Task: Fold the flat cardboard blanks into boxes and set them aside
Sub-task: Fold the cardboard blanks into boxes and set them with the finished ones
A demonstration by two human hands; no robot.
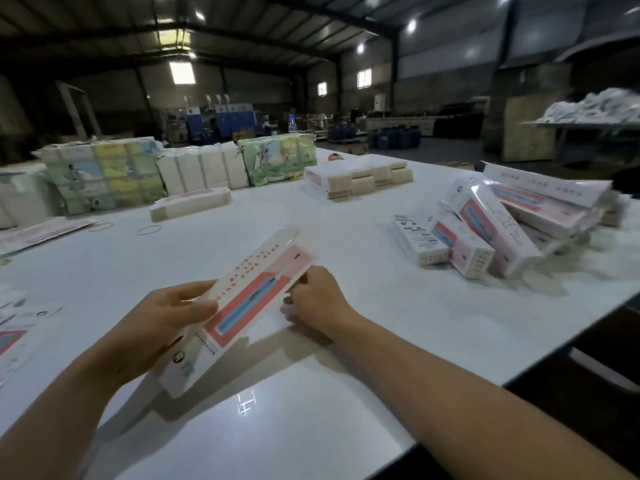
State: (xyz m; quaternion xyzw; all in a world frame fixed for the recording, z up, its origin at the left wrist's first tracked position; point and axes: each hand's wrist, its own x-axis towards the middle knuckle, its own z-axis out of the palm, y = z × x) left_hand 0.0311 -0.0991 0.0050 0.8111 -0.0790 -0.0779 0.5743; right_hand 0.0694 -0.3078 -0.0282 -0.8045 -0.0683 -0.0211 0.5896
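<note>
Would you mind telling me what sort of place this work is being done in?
Most likely a warehouse or packing workshop. A high metal roof spans a big open hall, wrapped bundles of printed stock stand on the long white table, and a pile of folded boxes lies at the right.

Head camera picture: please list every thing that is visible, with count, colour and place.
cardboard blank: one, white and pink, held above the near table
folded boxes: a pile, white and pink, right side
table: one, white, glossy
flat blanks: a stack, white and beige, far centre
single box: one, beige and pink, far left of centre
wrapped bundles: several, green and white, far left
rubber bands: two, left
left hand: grips the blank's left edge
right hand: at its right edge
</note>
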